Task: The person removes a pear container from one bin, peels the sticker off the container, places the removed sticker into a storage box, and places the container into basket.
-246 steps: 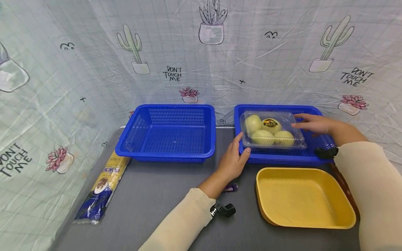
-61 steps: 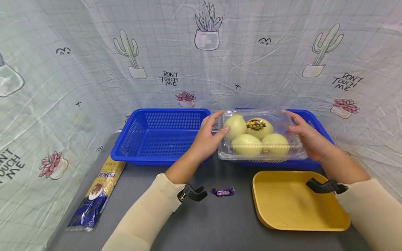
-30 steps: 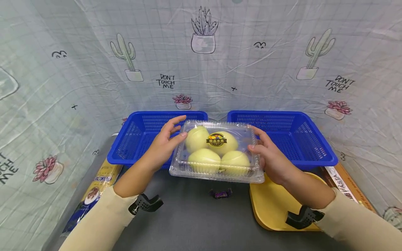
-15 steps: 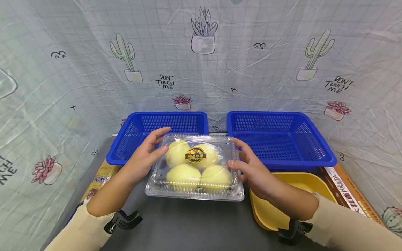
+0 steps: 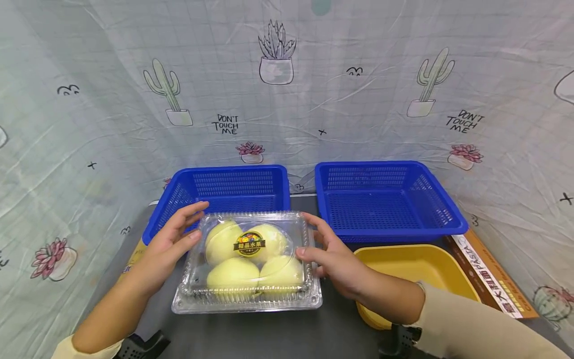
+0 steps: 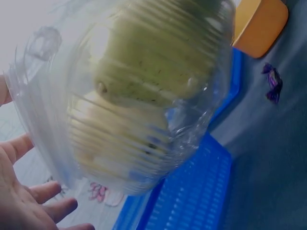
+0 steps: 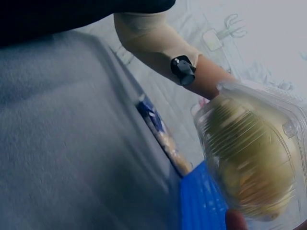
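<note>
A clear plastic box of pale green fruit [image 5: 248, 244], with a round black label on its lid, is held up in front of the left blue basket in the head view. My right hand [image 5: 334, 254] grips its right side, thumb on the lid and fingers around the edge. At the box's left side, my left hand [image 5: 168, 244] has its thumb at the rim. In the left wrist view the left hand's fingers [image 6: 45, 191] are spread and fairly straight beside the box [image 6: 153, 62]. The right wrist view shows the box's ribbed end [image 7: 249, 158].
Two blue baskets stand at the back, left [image 5: 170, 194] and right [image 5: 390, 234]. A yellow tray [image 5: 426, 259] sits before the right one, beside pasta packs [image 5: 486, 274]. A purple-wrapped candy [image 6: 273, 84] lies on the table. A blue-and-yellow packet [image 7: 160, 134] lies beside the left basket.
The fruit box, lying in the right basket at first, has been lifted by both hands and carried left and toward me. Most recently it moved farther left and nearer; the left hand's fingers loosely follow its side.
</note>
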The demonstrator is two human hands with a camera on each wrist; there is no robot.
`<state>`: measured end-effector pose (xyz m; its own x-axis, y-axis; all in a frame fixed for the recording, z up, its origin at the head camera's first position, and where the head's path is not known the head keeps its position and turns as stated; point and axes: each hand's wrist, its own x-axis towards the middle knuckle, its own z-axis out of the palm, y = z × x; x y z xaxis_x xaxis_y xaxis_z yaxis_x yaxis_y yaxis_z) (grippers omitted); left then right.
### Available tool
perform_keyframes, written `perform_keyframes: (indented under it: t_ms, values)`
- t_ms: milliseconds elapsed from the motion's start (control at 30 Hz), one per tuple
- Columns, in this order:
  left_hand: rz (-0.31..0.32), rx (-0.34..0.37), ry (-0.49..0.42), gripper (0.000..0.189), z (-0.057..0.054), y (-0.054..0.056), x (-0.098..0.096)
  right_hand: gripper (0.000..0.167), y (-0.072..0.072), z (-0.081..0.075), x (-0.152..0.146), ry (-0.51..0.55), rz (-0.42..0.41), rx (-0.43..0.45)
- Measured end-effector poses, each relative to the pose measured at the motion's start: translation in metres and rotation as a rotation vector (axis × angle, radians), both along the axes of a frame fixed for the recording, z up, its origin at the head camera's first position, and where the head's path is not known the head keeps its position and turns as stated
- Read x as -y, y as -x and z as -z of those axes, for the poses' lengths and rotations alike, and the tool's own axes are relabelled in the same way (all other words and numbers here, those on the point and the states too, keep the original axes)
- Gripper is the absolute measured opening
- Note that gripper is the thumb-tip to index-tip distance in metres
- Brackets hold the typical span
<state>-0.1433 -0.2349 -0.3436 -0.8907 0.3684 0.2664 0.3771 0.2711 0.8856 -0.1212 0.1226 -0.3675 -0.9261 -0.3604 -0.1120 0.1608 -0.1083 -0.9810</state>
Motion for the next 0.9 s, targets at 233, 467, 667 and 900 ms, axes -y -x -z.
perform_keyframes:
  t_ms: [233,467,667,900]
  values:
    - [0.051,-0.048,-0.021,0.054,0.006,-0.005,0.017,0.084,-0.008,0.013,0.019,0.005,-0.015,0.044]
    - [0.084,-0.051,0.014,0.056,0.014,-0.013,0.033,0.085,-0.015,0.027,0.035,0.026,-0.033,0.063]
    - [0.092,-0.036,0.016,0.056,0.03,-0.021,0.045,0.086,-0.02,0.038,0.05,0.049,-0.021,0.076]
    - [0.093,-0.004,0.025,0.057,0.05,-0.031,0.056,0.089,-0.026,0.054,0.062,0.061,-0.004,0.101]
